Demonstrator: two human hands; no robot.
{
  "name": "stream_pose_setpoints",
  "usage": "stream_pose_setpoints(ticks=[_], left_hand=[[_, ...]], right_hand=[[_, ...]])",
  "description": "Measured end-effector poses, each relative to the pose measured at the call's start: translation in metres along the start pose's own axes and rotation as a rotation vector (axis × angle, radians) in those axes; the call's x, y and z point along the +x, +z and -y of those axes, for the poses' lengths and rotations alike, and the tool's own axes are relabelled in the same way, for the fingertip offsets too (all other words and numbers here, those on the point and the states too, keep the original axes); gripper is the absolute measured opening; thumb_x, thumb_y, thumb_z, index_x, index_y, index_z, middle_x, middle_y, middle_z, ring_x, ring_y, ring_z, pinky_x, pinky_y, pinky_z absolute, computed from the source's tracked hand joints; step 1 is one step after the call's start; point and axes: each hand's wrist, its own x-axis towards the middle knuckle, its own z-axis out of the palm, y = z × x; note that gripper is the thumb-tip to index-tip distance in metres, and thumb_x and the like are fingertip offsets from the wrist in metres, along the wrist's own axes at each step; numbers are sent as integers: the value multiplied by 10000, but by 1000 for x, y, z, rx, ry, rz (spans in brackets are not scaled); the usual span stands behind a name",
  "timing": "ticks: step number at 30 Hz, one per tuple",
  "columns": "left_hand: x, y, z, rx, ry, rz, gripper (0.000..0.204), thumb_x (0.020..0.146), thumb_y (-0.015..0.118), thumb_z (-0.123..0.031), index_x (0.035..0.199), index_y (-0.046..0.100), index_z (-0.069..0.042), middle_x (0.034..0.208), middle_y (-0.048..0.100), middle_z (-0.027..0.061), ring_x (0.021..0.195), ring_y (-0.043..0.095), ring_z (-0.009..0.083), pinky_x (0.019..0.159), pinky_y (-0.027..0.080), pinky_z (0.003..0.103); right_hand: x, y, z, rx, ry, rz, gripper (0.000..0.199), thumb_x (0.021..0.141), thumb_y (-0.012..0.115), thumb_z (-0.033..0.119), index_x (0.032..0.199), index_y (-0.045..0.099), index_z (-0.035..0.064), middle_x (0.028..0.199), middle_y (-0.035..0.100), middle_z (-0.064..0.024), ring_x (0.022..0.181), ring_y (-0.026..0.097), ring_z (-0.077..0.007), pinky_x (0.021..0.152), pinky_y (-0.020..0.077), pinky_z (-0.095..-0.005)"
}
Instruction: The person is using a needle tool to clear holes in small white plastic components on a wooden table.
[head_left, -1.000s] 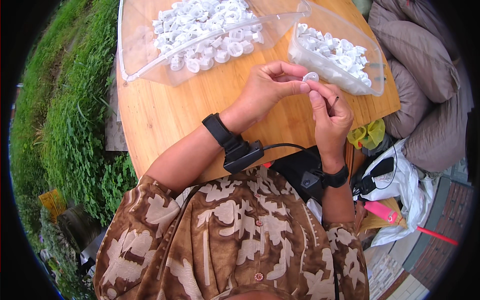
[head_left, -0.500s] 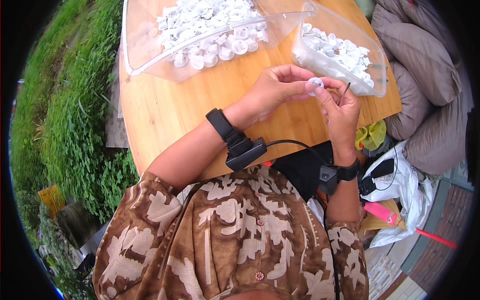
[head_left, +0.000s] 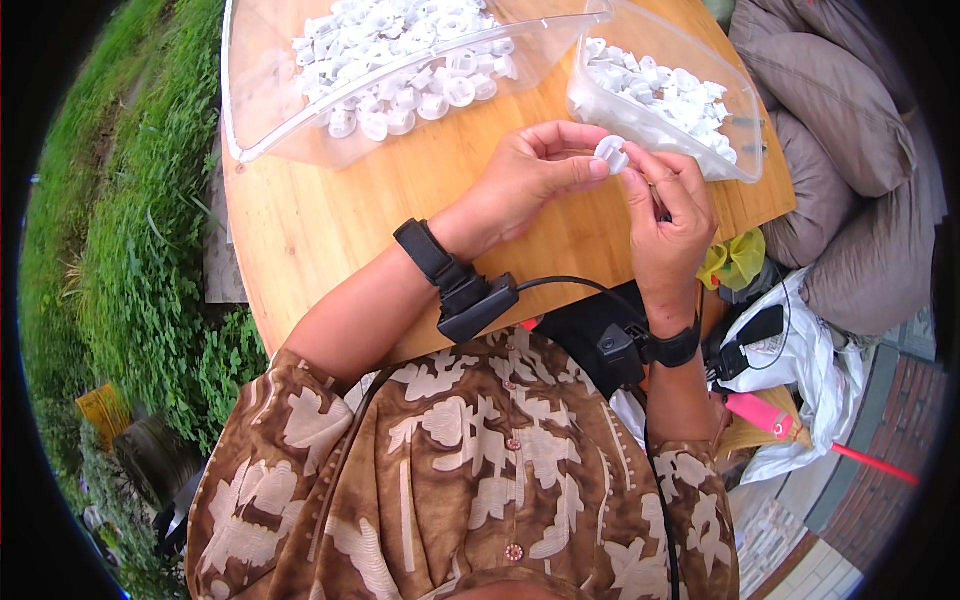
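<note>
My left hand pinches a small round white plastic part between thumb and fingertips, above the table. The part is tilted and shows a raised edge. My right hand is closed, its thumb and index fingertips right beside the part's right edge. Whether they touch it I cannot tell. A small dark bit shows between the curled right fingers, mostly hidden. Behind my hands stand a large clear plastic tub and a smaller clear tub, both with many similar white parts.
The round-edged wooden table lies under the tubs. Each wrist wears a black strap with a device, joined by a cable. Brown padded cushions, a yellow bag and a white sack are at right; greenery at left.
The white part has turned from facing up flat to tilted in my left fingers. The right thumb has drawn back slightly, and the thin dark tip behind the right fingers no longer shows.
</note>
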Motion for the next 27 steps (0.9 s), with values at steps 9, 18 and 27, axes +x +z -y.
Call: stream_pose_setpoints(ticks=[9,18,27], left_hand=[[0,1,2,85,48,12,286,861,641,-56,1137,582,-7,1111,624,81,1016,597,146,905,495,292],[2,-3,-1,27,-87,76,272,889,620,-118,1139,590,-15,1128,614,78,1044,582,138,918,495,285],[2,-4,-2,17,-84,92,255,895,610,-120,1131,589,-26,1127,614,59,1051,582,136,928,491,290]], right_hand=[[-7,2,-6,-203,-229,29,384,720,646,-52,1065,677,114,839,572,-42,650,595,-213,551,465,-320],[14,-29,-18,7,-325,287,339,744,659,-44,1054,672,92,862,578,-46,610,566,-153,519,443,-275],[7,-24,-6,50,-22,214,279,753,684,-40,1007,674,74,855,606,-43,613,556,-116,510,435,-252]])
